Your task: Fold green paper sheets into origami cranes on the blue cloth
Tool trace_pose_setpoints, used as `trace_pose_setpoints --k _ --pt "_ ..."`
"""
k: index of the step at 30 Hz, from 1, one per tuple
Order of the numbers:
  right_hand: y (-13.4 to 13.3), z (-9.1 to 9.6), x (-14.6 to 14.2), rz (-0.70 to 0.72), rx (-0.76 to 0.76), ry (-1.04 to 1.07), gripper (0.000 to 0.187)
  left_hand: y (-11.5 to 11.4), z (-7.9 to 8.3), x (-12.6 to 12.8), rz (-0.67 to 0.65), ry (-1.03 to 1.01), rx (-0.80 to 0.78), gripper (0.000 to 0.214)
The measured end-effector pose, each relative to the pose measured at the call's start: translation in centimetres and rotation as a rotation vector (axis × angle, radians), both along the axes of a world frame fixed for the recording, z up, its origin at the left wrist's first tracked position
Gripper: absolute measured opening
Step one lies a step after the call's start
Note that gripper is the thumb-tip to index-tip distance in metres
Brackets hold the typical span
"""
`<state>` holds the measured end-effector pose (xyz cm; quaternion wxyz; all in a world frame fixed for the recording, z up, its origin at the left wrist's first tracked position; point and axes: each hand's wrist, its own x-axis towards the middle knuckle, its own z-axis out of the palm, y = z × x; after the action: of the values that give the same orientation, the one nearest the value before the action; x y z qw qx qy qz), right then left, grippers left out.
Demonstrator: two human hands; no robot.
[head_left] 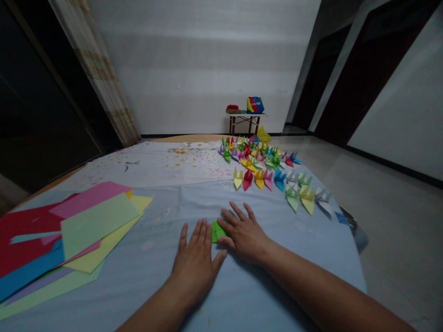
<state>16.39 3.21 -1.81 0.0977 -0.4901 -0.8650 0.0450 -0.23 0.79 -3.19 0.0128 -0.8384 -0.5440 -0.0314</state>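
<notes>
A small folded piece of bright green paper [217, 232] lies flat on the table between my two hands. My left hand [195, 258] rests palm down with fingers stretched out, its fingertips along the paper's left edge and its thumb pointing right below the paper. From the right, my right hand [245, 233] lies over the paper's right side with its fingers spread and its thumb at the lower right corner. Part of the paper is hidden under the hands, so its full outline cannot be seen.
Loose coloured paper sheets [100, 223] overlap at the left. Many folded paper cranes [259, 179] stand in rows at the back right of the cloth-covered table [194, 198]. Beyond the table is a small stand [246, 115] holding a colourful box [255, 105]. A curtain [100, 69] hangs at the left.
</notes>
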Motion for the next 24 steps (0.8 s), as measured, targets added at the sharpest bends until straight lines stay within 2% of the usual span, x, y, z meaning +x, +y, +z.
trace_pose_setpoints --k 6,9,12,17,20,24 --pt "0.0 0.5 0.6 -0.035 0.024 -0.002 0.054 0.6 0.0 -0.7 -0.034 -0.036 -0.002 0.063" --pt "0.3 1.2 1.4 -0.059 0.059 0.058 0.046 1.5 -0.2 -1.4 -0.083 -0.079 0.022 0.059" --pt "0.7 1.6 1.9 0.0 0.06 0.132 0.036 2.2 0.1 -1.7 -0.118 -0.098 0.046 0.057" --pt "1.2 1.2 1.4 0.132 0.012 0.188 0.027 2.3 1.8 -1.8 -0.134 -0.126 0.073 0.046" --pt "1.6 0.8 1.2 0.163 -0.008 0.191 0.025 2.4 2.6 -2.2 -0.219 -0.18 0.051 0.03" --pt "1.9 0.5 1.3 0.176 -0.047 0.183 0.023 3.1 2.4 -2.7 -0.317 -0.254 -0.034 0.018"
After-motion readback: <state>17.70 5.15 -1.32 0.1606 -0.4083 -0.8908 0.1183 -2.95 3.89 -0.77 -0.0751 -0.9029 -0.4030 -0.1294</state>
